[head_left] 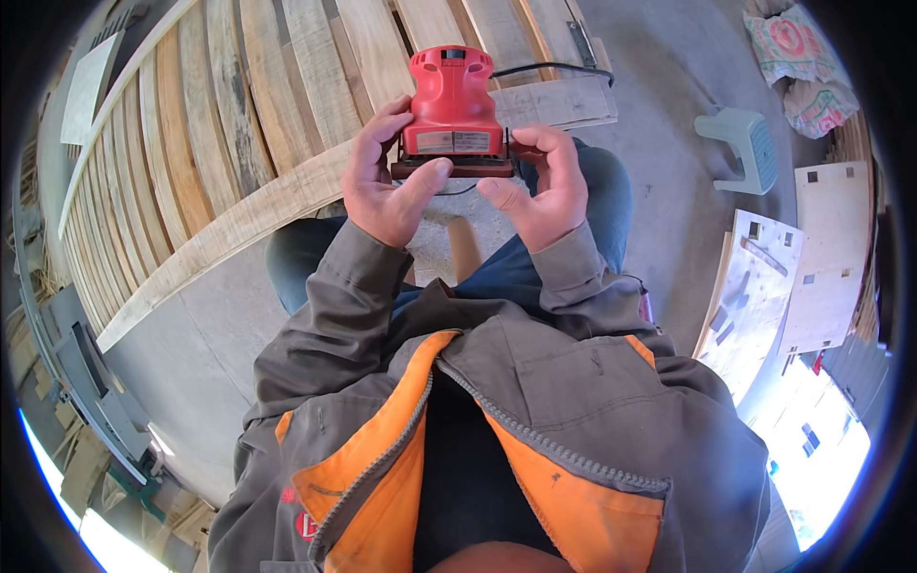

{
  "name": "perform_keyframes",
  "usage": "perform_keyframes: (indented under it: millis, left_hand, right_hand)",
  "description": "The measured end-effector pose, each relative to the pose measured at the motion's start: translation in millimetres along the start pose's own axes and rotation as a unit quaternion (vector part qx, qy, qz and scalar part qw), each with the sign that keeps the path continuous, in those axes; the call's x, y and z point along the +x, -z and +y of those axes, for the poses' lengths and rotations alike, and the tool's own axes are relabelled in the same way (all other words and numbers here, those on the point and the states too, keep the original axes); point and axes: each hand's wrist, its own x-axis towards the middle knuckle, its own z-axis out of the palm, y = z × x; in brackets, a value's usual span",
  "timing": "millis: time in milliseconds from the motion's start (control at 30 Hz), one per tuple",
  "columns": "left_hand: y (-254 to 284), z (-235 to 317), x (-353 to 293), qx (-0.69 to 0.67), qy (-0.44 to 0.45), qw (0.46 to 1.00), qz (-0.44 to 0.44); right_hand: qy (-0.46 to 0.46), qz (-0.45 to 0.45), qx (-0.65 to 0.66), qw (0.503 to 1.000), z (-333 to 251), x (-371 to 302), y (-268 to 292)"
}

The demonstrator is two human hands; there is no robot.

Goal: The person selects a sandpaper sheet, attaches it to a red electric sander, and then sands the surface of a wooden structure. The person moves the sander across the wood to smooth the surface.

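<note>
A red palm sander [451,107] with a black cord is held up in front of me, its flat base facing me. My left hand [387,177] grips its left side, thumb pressed on the lower edge of the base. My right hand [542,186] holds the right side, thumb near the same edge. I am seated, knees below the tool, wearing a grey and orange jacket.
A slatted wooden panel [229,143] lies on the concrete floor ahead and to the left. A pale green plastic stool [745,148] stands to the right. Cut plywood sheets [793,277] lean at the right, and printed sacks [798,57] lie beyond them.
</note>
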Motion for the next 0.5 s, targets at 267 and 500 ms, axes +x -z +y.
perform_keyframes:
  millis: [267,500]
  left_hand:
    - [-1.2,2.1,0.2,-0.003,0.017,1.0,0.004]
    - [6.8,-7.5,1.2,0.025,-0.008,1.0,-0.007]
  right_hand:
    - [-0.203,0.005,0.232,0.951,-9.9,-1.2,-12.5]
    - [-0.182,0.044,0.242,0.952,-9.0,1.6,-19.8]
